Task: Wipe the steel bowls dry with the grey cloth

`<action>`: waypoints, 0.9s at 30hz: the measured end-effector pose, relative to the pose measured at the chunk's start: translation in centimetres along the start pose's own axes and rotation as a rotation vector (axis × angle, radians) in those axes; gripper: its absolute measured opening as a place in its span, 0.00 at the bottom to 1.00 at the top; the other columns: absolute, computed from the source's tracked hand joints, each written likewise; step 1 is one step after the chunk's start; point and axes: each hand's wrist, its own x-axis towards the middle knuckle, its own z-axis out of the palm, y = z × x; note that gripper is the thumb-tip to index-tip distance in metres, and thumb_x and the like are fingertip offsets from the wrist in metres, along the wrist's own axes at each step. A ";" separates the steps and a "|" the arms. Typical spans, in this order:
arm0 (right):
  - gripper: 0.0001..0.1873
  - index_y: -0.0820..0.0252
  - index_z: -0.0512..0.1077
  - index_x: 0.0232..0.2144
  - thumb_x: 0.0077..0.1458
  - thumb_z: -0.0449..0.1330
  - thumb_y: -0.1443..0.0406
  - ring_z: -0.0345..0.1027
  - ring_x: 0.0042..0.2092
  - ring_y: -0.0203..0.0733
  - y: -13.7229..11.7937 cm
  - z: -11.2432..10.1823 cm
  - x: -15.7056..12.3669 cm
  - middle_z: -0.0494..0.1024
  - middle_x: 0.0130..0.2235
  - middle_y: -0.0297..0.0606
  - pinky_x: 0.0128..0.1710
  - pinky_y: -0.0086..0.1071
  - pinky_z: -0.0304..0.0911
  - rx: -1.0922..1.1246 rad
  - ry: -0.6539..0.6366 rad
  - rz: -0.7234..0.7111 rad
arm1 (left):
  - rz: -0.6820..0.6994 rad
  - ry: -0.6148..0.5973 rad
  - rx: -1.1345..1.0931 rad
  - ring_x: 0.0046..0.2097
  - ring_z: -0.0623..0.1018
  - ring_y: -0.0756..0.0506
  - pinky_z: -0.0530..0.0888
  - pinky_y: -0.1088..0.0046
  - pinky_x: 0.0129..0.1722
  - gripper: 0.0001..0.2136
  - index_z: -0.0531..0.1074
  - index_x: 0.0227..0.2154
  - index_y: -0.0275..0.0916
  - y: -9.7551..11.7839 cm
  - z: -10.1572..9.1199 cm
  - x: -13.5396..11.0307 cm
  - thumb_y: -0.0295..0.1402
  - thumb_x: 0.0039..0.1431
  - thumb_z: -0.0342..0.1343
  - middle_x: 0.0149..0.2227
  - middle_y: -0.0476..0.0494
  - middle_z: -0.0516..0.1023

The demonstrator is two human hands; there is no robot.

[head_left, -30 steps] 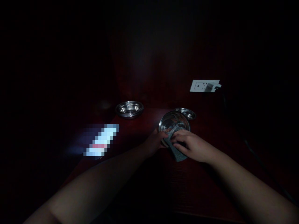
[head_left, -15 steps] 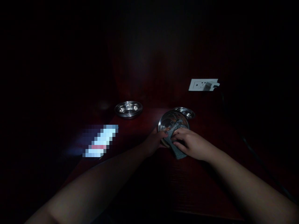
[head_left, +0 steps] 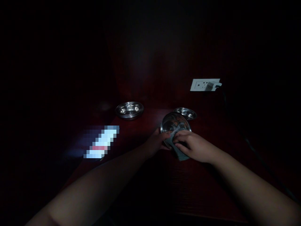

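Note:
The scene is very dark. My left hand (head_left: pixel 155 144) grips the near rim of a small steel bowl (head_left: pixel 170 123), which is tilted toward me over a dark red table (head_left: pixel 199 185). My right hand (head_left: pixel 194 146) is closed on a grey cloth (head_left: pixel 180 154); the cloth lies over the bowl's rim, partly inside it and partly hanging below my fingers. Both forearms reach in from the bottom of the view.
A stack of steel bowls (head_left: pixel 129 110) sits at the back left of the table, and another steel bowl (head_left: pixel 185 113) just behind the held one. A lit, blurred-out flat object (head_left: pixel 102 142) lies left. A white wall socket (head_left: pixel 205 84) with a plug and dark cable is at the right.
The bowl and cloth have shifted slightly between the frames; my right hand stays on the cloth at the rim and my left hand keeps its grip.

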 end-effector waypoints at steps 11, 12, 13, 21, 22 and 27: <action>0.12 0.61 0.75 0.39 0.61 0.55 0.61 0.68 0.46 0.48 -0.7 -0.1 -0.2 0.76 0.42 0.45 0.50 0.45 0.63 0.054 0.035 -0.087 | -0.024 -0.039 0.081 0.36 0.77 0.44 0.74 0.68 0.32 0.27 0.71 0.47 0.38 0.1 -0.1 -0.1 0.51 0.48 0.60 0.39 0.40 0.77; 0.13 0.61 0.75 0.41 0.61 0.56 0.59 0.68 0.47 0.48 -0.8 -0.2 -0.3 0.76 0.43 0.45 0.50 0.46 0.62 0.064 0.040 -0.092 | -0.025 -0.036 0.056 0.37 0.77 0.44 0.74 0.68 0.34 0.27 0.72 0.46 0.38 0.0 -0.2 0.0 0.51 0.48 0.60 0.40 0.40 0.78; 0.14 0.61 0.74 0.43 0.60 0.57 0.58 0.67 0.48 0.49 -0.9 -0.3 -0.3 0.75 0.45 0.46 0.51 0.46 0.62 0.072 0.042 -0.097 | -0.026 -0.034 0.023 0.38 0.77 0.44 0.73 0.67 0.35 0.26 0.73 0.45 0.37 -0.1 -0.3 0.0 0.51 0.49 0.59 0.40 0.40 0.78; 0.27 0.62 0.70 0.52 0.52 0.64 0.58 0.65 0.54 0.51 -1.8 -0.3 -0.4 0.73 0.52 0.47 0.55 0.45 0.63 0.079 -0.004 -0.115 | 0.005 -0.055 -0.250 0.45 0.78 0.40 0.67 0.64 0.52 0.24 0.76 0.42 0.33 0.0 -0.1 0.4 0.50 0.56 0.53 0.39 0.39 0.81; 0.28 0.63 0.69 0.53 0.51 0.65 0.57 0.65 0.55 0.51 -1.8 -0.1 -0.4 0.73 0.53 0.47 0.56 0.45 0.62 0.077 -0.005 -0.122 | -0.008 -0.049 -0.267 0.46 0.78 0.40 0.66 0.63 0.53 0.24 0.76 0.42 0.32 0.2 0.0 0.3 0.50 0.56 0.53 0.39 0.39 0.81; 0.42 0.68 0.60 0.61 0.49 0.66 0.55 0.60 0.62 0.53 -1.7 0.6 -0.6 0.66 0.61 0.53 0.61 0.46 0.57 0.050 0.017 -0.153 | -0.106 -0.060 -0.328 0.44 0.79 0.37 0.66 0.60 0.53 0.28 0.75 0.46 0.29 0.9 0.3 0.0 0.52 0.60 0.47 0.38 0.35 0.81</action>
